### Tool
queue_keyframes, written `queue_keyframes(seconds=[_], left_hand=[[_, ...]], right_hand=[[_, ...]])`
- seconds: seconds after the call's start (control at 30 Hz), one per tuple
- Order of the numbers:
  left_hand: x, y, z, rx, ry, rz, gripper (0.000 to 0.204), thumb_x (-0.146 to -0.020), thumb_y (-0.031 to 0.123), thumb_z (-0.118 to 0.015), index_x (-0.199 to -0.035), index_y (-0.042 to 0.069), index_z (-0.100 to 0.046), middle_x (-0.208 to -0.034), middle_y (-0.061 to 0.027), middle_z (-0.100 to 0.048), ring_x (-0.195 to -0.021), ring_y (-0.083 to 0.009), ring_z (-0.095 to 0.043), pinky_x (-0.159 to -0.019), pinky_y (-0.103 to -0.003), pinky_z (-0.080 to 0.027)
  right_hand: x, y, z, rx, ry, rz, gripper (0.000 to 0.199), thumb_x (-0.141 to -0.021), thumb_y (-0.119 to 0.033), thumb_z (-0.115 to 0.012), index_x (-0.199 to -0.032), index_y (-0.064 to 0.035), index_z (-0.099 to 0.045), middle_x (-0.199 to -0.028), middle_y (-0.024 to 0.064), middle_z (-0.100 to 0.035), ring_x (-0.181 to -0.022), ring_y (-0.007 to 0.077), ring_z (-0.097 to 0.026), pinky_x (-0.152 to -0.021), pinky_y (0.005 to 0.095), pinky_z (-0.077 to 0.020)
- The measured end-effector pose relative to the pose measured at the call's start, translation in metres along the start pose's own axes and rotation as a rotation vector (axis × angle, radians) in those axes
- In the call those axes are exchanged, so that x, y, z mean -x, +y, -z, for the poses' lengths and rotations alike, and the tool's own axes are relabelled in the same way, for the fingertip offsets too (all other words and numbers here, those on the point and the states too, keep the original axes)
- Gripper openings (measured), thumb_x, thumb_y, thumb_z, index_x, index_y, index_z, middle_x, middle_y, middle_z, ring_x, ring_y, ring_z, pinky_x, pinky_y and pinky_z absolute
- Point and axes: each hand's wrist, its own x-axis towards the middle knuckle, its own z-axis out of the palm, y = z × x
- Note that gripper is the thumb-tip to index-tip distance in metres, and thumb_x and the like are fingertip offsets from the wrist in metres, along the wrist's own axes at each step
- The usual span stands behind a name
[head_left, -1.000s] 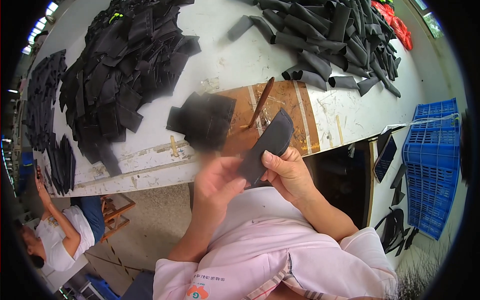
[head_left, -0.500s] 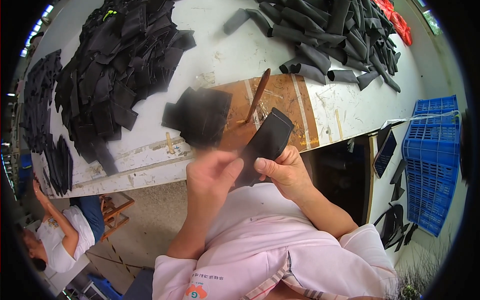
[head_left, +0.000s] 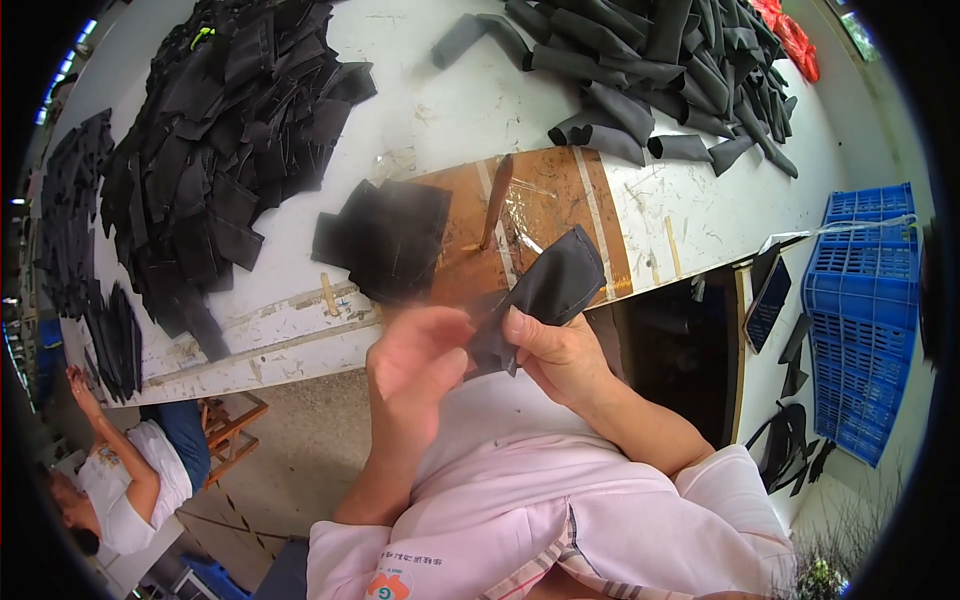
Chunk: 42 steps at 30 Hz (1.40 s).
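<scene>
A black sewn fabric piece point(head_left: 560, 278) with stitched edges is pinched in my right hand point(head_left: 562, 358), its thumb pressed on top. It tilts up over the near edge of the table. My left hand point(head_left: 415, 365) is beside the piece's lower left end, its fingers blurred by motion; whether they grip it I cannot tell. Just beyond that hand lies a small stack of black fabric pieces point(head_left: 385, 240), partly over a brown board point(head_left: 590, 205). From the board a brown pointed stick point(head_left: 497, 200) stands up.
A large heap of black pieces point(head_left: 215, 150) covers the table's left part, and dark tube-shaped pieces point(head_left: 640, 70) are piled at the far right. Red plastic point(head_left: 788, 38) sits behind them. Blue crates point(head_left: 862, 310) stand at right. Another person point(head_left: 140, 480) is at lower left.
The fabric piece has turned in my right hand and shows more of its broad face. My left hand has shifted slightly left and its fingers look more spread. The view has shifted slightly.
</scene>
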Motion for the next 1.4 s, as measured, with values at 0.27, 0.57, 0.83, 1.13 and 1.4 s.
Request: queue_keyframes(seconds=[0.27, 0.57, 0.83, 1.13, 1.4], left_hand=[[0.004, -0.006, -0.007, -0.205, 0.051, -0.013, 0.021, -0.075, 0.0, -0.058, -0.095, -0.004, -0.052, -0.081, -0.0056, -0.058, -0.072, -0.0085, -0.055, -0.065, -0.021, -0.043], [-0.004, -0.008, -0.011, -0.262, 0.076, -0.178, 0.009, -0.078, -0.003, -0.055, -0.087, -0.005, -0.054, -0.08, -0.0055, -0.059, -0.071, -0.0089, -0.056, -0.064, -0.022, -0.046], [0.001, -0.004, 0.0, -0.459, 0.367, -0.28, 0.009, -0.077, 0.003, -0.062, -0.078, -0.003, -0.055, -0.061, -0.0017, -0.054, -0.047, -0.004, -0.046, -0.043, -0.015, -0.037], [0.002, -0.016, -0.018, -0.659, 0.221, -0.383, 0.007, -0.076, -0.005, -0.058, -0.081, -0.005, -0.054, -0.066, -0.0056, -0.059, -0.053, -0.0061, -0.055, -0.046, -0.018, -0.045], [-0.006, -0.023, -0.009, -0.631, 0.372, -0.497, 0.013, -0.073, -0.011, -0.056, -0.083, -0.003, -0.054, -0.067, -0.0066, -0.058, -0.044, -0.0032, -0.047, -0.036, -0.016, -0.036]], right_hand=[[0.0, -0.002, -0.002, 0.04, 0.029, 0.026, 0.017, -0.076, -0.015, -0.067, -0.087, -0.0064, -0.056, -0.081, 0.0013, -0.058, -0.073, 0.0105, -0.054, -0.062, 0.0229, -0.0436], [0.0, -0.001, -0.003, 0.233, 0.048, 0.069, 0.024, -0.077, -0.02, -0.066, -0.09, -0.0047, -0.054, -0.076, 0.0011, -0.056, -0.064, 0.0096, -0.053, -0.05, 0.0209, -0.0427], [0.005, -0.027, 0.023, 1.167, 0.261, 0.586, 0.016, -0.076, -0.013, -0.063, -0.072, 0.0018, -0.059, -0.062, 0.0074, -0.053, -0.06, 0.0192, -0.055, -0.051, 0.0292, -0.0412], [0.005, -0.018, -0.016, 1.207, -0.134, 0.896, 0.025, -0.065, -0.004, -0.068, -0.088, -0.0013, -0.058, -0.082, 0.0096, -0.053, -0.067, 0.0215, -0.054, -0.054, 0.0274, -0.0454], [-0.009, -0.001, -0.019, 1.554, 0.004, 1.126, 0.028, -0.058, 0.004, -0.062, -0.084, -0.002, -0.055, -0.072, 0.0078, -0.047, -0.059, 0.023, -0.048, -0.05, 0.0315, -0.042]])
